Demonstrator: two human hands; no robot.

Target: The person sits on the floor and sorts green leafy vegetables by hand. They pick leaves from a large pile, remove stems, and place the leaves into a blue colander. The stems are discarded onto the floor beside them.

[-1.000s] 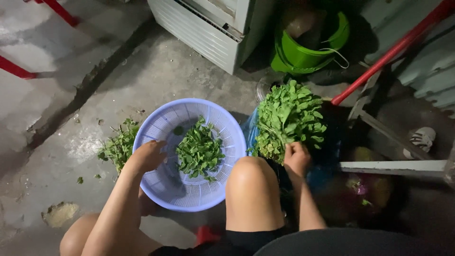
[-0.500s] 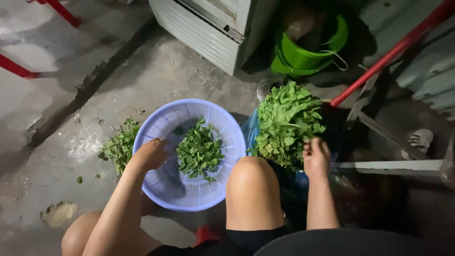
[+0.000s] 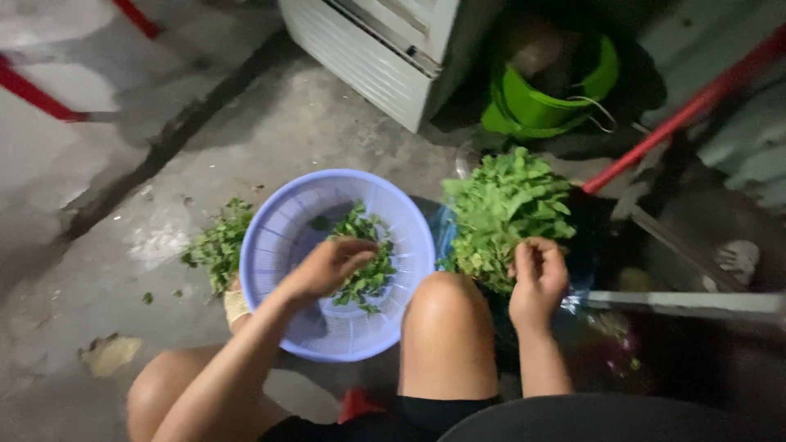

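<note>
L hand [image 3: 327, 266] is held over the lilac basket [image 3: 278, 229], fingers loosely curled on picked greens [image 3: 364, 254] inside. R hand [image 3: 538, 274] is half-closed on the leafy bunch [image 3: 503, 205] w/ stems pinched. Green bucket [image 3: 540, 106] is seen beyond.

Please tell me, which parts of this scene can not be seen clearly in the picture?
- Head view: what the right hand grips, if anything; its curled fingers hide it against the big heap of greens.
- Fingertips of the left hand over the purple basket are motion-blurred.
- The green bucket: inside too dark.
- The small leaf pile is partly hidden behind the basket.
- The white appliance is cut off by the top edge.
</note>
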